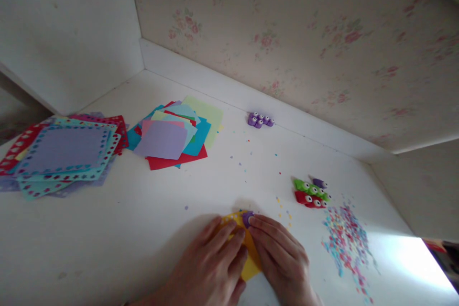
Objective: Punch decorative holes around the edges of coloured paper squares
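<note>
A yellow sheet of paper (252,260) lies on the white surface at the bottom centre, with small holes along its far edge. My left hand (215,260) rests on its left part, fingers spread and pressing it flat. At the far right corner of the sheet sits a small purple punch (246,218). My right hand (281,253) has its fingers together on that punch. Several yellow paper bits (280,207) are scattered just beyond my right hand.
Punched papers (71,148) are stacked at the left, beside a pile of plain coloured sheets (165,139). Purple punches (260,120) stand near the wall. Green punches (310,188) and red punches (309,200) sit at the right, near heaped confetti (346,234).
</note>
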The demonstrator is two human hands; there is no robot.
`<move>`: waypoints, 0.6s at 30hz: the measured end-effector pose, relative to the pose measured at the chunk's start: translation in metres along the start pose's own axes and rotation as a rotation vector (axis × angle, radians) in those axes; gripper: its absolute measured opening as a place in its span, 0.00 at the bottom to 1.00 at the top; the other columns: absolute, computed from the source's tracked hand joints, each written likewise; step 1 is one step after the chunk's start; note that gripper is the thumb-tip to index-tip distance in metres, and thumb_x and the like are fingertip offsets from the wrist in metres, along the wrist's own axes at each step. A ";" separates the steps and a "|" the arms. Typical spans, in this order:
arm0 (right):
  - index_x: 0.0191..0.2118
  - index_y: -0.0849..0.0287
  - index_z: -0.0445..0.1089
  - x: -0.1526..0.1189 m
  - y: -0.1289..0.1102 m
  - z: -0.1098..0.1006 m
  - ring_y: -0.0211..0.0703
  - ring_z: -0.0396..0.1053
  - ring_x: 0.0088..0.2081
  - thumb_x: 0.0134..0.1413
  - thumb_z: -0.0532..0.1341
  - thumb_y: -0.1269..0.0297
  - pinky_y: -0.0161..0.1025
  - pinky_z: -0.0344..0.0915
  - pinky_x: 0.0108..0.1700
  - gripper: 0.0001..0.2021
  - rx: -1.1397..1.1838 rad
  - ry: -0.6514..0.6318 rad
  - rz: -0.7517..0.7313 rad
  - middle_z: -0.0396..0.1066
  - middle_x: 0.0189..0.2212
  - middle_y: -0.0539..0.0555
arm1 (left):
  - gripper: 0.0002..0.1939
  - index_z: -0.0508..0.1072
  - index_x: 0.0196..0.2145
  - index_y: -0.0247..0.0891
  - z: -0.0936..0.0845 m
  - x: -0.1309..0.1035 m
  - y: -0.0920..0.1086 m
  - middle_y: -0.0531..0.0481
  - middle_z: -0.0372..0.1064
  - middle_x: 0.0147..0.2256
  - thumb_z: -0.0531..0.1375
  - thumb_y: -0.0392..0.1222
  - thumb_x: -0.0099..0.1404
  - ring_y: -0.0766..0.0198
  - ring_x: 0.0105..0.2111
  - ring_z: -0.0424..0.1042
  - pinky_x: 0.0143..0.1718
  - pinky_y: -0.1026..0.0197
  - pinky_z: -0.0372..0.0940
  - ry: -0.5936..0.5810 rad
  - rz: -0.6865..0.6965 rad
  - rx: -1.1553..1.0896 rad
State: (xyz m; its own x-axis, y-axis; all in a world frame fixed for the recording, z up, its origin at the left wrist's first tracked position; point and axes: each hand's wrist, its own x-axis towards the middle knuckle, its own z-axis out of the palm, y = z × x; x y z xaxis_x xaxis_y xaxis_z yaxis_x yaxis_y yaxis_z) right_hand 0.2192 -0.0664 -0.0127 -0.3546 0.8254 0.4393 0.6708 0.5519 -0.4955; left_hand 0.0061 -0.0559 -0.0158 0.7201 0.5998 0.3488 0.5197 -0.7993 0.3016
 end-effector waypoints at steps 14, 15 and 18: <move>0.52 0.54 0.69 0.008 -0.013 -0.002 0.47 0.75 0.41 0.62 0.55 0.77 0.42 0.76 0.40 0.16 -0.012 0.010 0.134 0.76 0.40 0.58 | 0.20 0.72 0.51 0.36 -0.004 0.000 0.000 0.45 0.73 0.53 0.54 0.52 0.70 0.52 0.55 0.68 0.60 0.49 0.57 0.006 0.026 0.012; 0.50 0.54 0.69 0.010 -0.013 -0.002 0.47 0.74 0.40 0.63 0.55 0.77 0.42 0.75 0.39 0.15 -0.016 0.008 0.136 0.76 0.39 0.57 | 0.20 0.72 0.51 0.35 -0.003 -0.001 0.000 0.45 0.73 0.53 0.55 0.52 0.70 0.52 0.55 0.68 0.60 0.49 0.56 0.006 0.021 0.006; 0.49 0.55 0.69 0.016 -0.014 -0.001 0.46 0.72 0.35 0.63 0.54 0.77 0.42 0.73 0.35 0.14 -0.045 0.013 0.127 0.76 0.36 0.56 | 0.20 0.72 0.52 0.35 0.000 -0.002 0.002 0.45 0.72 0.54 0.55 0.51 0.70 0.52 0.56 0.67 0.61 0.48 0.55 0.002 -0.008 -0.029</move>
State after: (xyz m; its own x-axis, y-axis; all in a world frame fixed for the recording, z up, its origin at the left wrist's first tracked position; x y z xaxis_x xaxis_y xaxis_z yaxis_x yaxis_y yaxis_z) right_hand 0.2048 -0.0615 0.0021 -0.2564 0.8866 0.3850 0.7386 0.4367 -0.5135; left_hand 0.0059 -0.0588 -0.0153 0.7152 0.6060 0.3483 0.5116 -0.7934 0.3298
